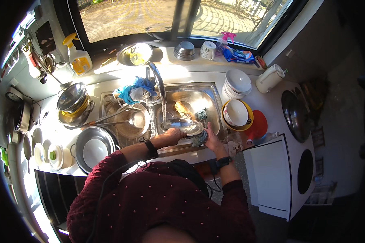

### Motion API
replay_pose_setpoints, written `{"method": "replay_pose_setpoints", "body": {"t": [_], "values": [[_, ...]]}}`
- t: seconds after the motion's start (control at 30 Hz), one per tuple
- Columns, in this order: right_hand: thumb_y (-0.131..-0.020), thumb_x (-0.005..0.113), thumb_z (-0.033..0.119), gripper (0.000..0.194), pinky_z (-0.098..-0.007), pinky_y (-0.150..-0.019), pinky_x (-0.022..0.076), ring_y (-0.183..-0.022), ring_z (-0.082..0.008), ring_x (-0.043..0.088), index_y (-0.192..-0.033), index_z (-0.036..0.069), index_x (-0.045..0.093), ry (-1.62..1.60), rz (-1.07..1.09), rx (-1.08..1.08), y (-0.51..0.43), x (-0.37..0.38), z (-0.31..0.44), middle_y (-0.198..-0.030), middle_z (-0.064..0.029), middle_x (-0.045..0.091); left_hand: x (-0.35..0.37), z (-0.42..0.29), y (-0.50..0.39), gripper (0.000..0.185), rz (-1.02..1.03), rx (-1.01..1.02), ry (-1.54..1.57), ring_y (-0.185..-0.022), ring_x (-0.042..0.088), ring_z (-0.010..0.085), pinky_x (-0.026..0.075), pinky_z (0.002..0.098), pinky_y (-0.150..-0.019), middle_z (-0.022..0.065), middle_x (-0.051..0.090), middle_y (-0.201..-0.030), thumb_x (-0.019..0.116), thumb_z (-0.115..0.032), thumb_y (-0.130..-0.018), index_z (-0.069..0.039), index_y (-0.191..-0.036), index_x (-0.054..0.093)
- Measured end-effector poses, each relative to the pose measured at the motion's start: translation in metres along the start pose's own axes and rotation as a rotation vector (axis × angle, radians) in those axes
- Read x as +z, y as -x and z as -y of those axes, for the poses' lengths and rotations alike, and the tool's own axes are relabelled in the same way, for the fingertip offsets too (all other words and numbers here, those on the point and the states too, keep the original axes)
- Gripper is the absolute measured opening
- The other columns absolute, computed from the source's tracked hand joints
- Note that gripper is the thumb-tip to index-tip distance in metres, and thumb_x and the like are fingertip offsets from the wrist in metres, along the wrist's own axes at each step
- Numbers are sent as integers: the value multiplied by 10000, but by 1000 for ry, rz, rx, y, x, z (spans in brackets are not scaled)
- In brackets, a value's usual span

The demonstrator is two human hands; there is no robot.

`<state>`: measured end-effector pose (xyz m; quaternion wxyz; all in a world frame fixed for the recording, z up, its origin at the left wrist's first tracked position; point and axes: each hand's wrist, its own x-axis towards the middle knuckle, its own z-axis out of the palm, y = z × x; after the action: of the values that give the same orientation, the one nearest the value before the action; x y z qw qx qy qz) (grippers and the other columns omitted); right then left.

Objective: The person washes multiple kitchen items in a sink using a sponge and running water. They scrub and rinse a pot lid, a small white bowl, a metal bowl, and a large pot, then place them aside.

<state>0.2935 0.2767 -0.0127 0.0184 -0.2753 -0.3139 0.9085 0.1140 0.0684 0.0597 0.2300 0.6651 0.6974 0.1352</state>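
Observation:
My left hand [172, 136] grips the near rim of a shiny oval metal dish [182, 125], tilted in the sink. A stream of water from the curved chrome faucet [157, 76] falls at the dish's left end. My right hand [212, 137] is at the dish's right end, holding a grey-blue scrubbing cloth [199, 139] against its outside. Beyond the dish, a yellowish sponge-like piece [181, 109] and another grey-blue scrubber [201, 114] lie in the steel sink basin [211, 94]. My fingers hide part of the dish's near edge.
The left basin holds a round strainer [118, 129] and a long-handled ladle [137, 120]. Blue cloths [135, 89] hang behind the faucet. Stacked pots [94, 148] stand left; white bowls [238, 81] and a patterned bowl [235, 112] stand right. A spray bottle [79, 59] stands back left.

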Motion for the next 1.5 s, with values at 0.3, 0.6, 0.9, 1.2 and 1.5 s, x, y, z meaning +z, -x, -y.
{"method": "replay_pose_setpoints", "body": {"t": [0.3, 0.6, 0.9, 1.2, 1.5], "values": [[-855, 637, 232, 355, -345, -696, 525, -844, -192, 663, -1066, -54, 635, 388, -331, 242, -7, 38, -43, -971, -113, 682, 43, 39, 37, 401, -196, 231, 2, -834, 650, 327, 519, 421, -724, 172, 675, -931, 525, 61, -786, -41, -1173, 561], [-746, 740, 385, 495, -387, -672, 453, -750, -196, 578, -893, -79, 651, 903, -626, -99, -10, 32, 7, -783, -117, 623, 29, 12, 23, 196, -304, 174, 395, -844, 647, 382, 515, 427, -713, 199, 664, -938, 536, -85, -922, -18, -1099, 583], [-963, 509, 460, 510, -349, -781, 477, -839, -209, 629, -1030, -29, 638, 1076, -535, -635, 50, 111, 53, -831, -115, 648, -6, 3, -9, 260, -486, 75, 1402, -735, 446, 22, 374, 193, -654, -84, 533, -817, 557, -241, -998, -23, -1128, 615], [-993, 356, 501, 635, -348, -998, 365, -1141, -297, 539, -1226, -40, 595, 924, -606, -346, 25, 74, 22, -1219, -184, 604, -34, -9, 19, 168, -434, -14, 1268, -803, 467, 30, 408, 204, -705, -59, 588, -886, 594, -111, -968, 4, -1084, 635], [-1008, 408, 413, 482, -319, -1007, 346, -1104, -195, 518, -1111, 16, 661, 896, -542, -324, 23, 38, 0, -1155, -86, 612, -90, 20, 134, 478, -187, 130, 981, -1022, 579, 131, 465, 278, -913, 110, 666, -1064, 546, -79, -708, 50, -1163, 613]]}}
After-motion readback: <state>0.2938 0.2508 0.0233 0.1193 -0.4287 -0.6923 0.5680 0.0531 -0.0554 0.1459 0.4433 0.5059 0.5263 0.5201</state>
